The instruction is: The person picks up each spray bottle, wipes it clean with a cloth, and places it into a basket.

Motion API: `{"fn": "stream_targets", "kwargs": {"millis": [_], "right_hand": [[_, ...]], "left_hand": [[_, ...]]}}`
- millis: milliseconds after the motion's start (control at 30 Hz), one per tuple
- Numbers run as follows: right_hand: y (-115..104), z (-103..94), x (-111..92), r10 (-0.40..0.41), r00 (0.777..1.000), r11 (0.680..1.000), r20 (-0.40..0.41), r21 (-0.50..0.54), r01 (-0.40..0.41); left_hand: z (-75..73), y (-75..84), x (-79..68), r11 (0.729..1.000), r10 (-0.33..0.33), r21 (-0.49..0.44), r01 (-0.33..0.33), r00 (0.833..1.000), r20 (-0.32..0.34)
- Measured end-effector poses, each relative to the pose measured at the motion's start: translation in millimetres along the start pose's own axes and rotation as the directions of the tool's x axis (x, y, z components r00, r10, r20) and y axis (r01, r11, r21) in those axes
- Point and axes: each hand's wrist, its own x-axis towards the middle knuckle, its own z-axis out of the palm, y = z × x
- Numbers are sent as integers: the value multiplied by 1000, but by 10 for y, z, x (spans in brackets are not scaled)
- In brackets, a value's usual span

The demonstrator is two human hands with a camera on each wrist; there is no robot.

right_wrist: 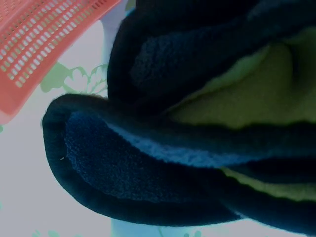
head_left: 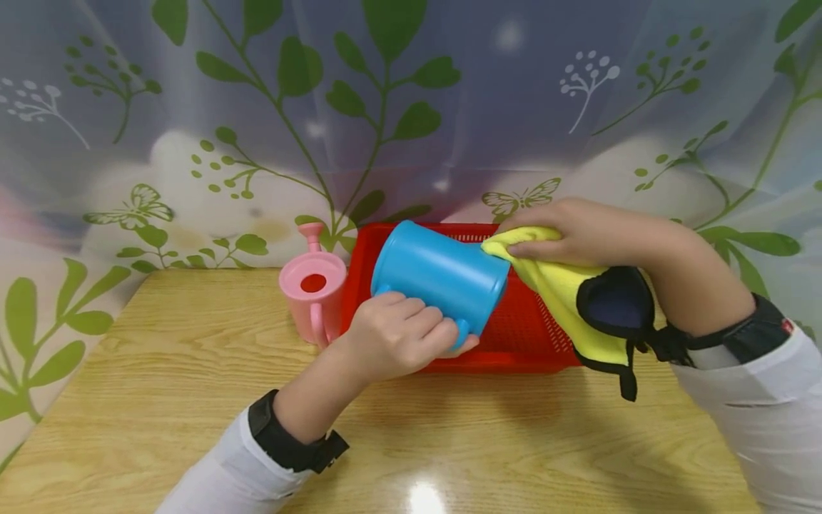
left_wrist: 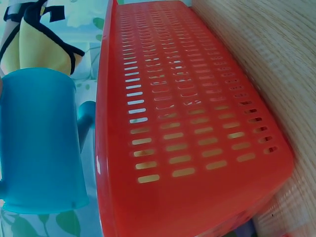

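Your left grip (head_left: 401, 335) holds the blue cup (head_left: 443, 270), your right grip (head_left: 571, 228) the yellow cloth (head_left: 557, 291): best rub softly.

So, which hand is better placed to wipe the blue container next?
Probably the right hand: it holds the yellow cloth at the blue container, while the left hand holds the handle.

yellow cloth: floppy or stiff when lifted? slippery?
The yellow cloth is probably floppy: it droops in folds below the right hand. Likely not slippery, since its blue side looks fuzzy. Probably light, too: one hand holds it up.
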Motion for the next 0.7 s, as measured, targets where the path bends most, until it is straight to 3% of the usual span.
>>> {"fn": "stream_targets", "kwargs": {"millis": [300,700], "right_hand": [[-103,-62,201,3,999,1000,45,-12,-2],[-148,-35,520,-122,992,992,15,-44,122]], "left_hand": [[-10,7,14,1000,17,13,-17,1000,-12],[5,43,79,999,35,1,-35,999,-27]]}}
